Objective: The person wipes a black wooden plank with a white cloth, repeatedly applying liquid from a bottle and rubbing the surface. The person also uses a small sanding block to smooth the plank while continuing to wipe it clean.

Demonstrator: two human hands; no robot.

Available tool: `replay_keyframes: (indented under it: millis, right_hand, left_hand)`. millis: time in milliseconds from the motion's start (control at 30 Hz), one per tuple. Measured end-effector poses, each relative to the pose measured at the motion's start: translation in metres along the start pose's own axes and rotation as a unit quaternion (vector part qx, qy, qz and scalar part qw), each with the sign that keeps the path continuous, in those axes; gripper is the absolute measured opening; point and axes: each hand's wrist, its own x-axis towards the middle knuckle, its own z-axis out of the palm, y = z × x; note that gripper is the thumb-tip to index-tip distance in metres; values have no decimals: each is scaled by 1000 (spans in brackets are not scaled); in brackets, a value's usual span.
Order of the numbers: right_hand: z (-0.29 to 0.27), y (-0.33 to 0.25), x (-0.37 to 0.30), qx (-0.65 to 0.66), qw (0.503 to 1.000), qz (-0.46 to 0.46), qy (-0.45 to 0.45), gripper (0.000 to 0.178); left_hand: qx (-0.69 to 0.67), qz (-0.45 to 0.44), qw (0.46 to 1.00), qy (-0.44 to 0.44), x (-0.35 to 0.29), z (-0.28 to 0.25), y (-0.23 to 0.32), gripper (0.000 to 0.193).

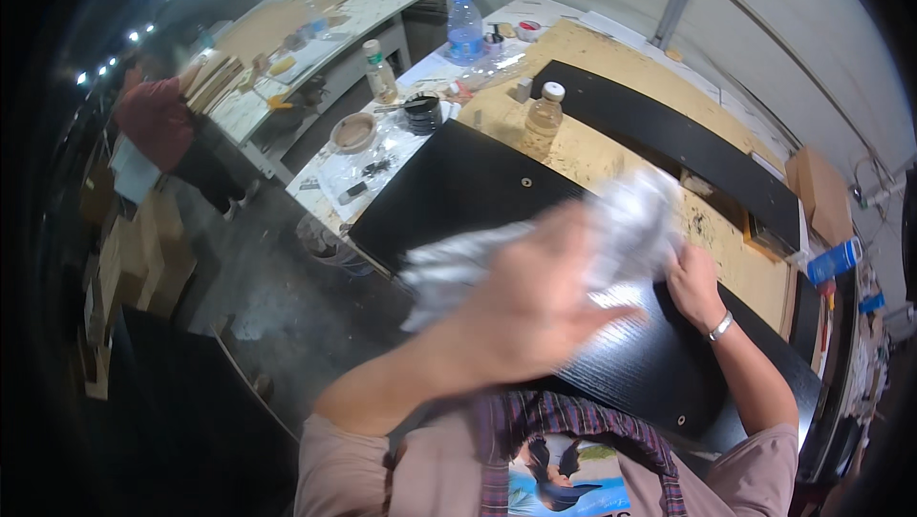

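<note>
Blurred left fingers [569,232] overlap white cloth [638,229] showing on either side.

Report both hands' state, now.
Left hand: motion-blurred against the white cloth; open or closed cannot be told.
Right hand: at the edge of the black panel; grip cannot be told.

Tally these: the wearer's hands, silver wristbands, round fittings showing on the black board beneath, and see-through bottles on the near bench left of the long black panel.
Hands: 2 (left hand, right hand)
Silver wristband: 1
Round fittings: 2 (upper fitting, lower fitting)
Bottles: 3 (bluish bottle, slim bottle, nearest bottle)
Total: 8
</note>
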Motion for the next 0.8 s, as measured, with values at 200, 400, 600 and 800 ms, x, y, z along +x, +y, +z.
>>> replay_keyframes:
  millis: [200,400,600,800]
  right_hand:
    - [-13,12,4,433,901,37,14,52]
    - [-40,-50,-43,226,968,-96,-44,78]
    - [7,-134,-38,-71,986,-135,-70,83]
    - [44,-179,-10,-57,989,-137,1,42]
  left_hand:
    - [-6,-29,999,-17,-7,-29,3,30]
    - [-88,-299,902,299,-83,-150,-95,24]
    - [-40,-436,855,279,-174,-194,-238,20]
    - [230,-456,848,140,-222,-197,-373,32]
